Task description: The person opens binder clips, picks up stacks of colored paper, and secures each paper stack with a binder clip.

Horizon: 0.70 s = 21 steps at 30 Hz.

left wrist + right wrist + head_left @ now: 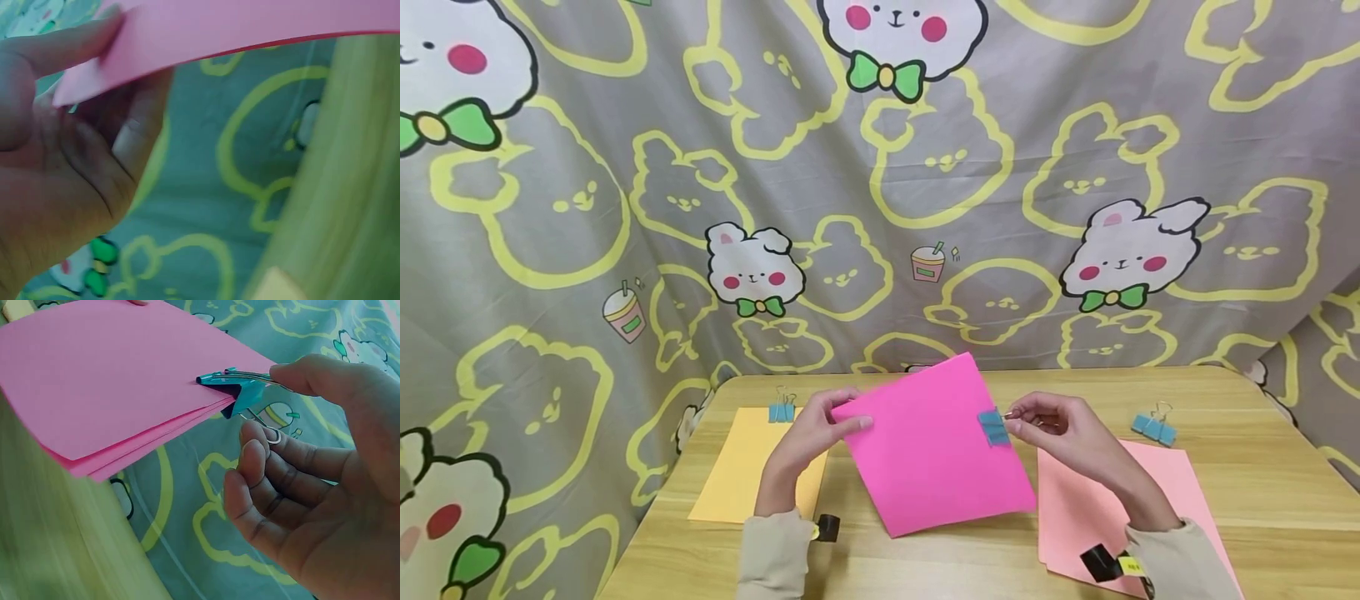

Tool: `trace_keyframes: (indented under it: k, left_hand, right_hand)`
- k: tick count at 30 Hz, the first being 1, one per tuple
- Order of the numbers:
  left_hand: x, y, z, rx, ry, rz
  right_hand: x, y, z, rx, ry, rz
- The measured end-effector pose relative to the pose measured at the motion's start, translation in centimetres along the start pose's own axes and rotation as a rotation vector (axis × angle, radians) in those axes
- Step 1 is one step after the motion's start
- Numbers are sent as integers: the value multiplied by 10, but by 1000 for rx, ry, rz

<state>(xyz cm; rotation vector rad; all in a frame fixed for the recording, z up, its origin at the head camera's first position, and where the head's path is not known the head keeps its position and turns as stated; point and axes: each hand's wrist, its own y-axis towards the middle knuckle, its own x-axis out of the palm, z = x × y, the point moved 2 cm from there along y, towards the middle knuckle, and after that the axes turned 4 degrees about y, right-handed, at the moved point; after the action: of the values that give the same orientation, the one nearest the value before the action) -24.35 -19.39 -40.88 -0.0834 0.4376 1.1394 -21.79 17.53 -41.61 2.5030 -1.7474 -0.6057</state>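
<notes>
Left grip (815, 429) pinches the left corner of a pink stack (925, 462), thumb on the face toward the head camera, while the right grip (1063, 425) pinches a blue clip (995, 427) set over the stack's right edge. In this head view the stack is tilted, below the middle of the frame, over the bench (925, 575). Yellow paper (722, 467) lies at lower left, a second clip (781, 412) at its top edge; salmon paper (1078, 525) lies at lower right, partly hidden by the right sleeve (1180, 562), a third clip (1154, 428) by its upper edge. A patterned curtain (992, 158) fills the upper frame.

In the left wrist view the stack crosses the top, its corner at upper left between thumb and fingers. The curtain shows mid-frame, the bench down the right side.

In the right wrist view the stack fills the upper left, several sheets showing along its lower edge. The clip, just above centre, straddles the edge; the thumb is on its upper wire handle (257, 376), fingers at the lower one.
</notes>
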Motion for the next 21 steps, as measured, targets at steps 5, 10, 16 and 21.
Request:
trace_keyframes:
  k: [5,10,16,21]
  left_hand:
    - [2,-6,20,52,259,-37]
    - [16,-4,36,90,349,-52]
    - [34,4,38,132,327,-65]
    - [41,9,32,129,331,-27]
  right_hand:
    - [5,0,-4,-25,-10,9]
    - [11,1,-6,-50,-13,32]
    - [16,2,-8,-71,-23,36]
    - [13,2,-8,-63,-82,63]
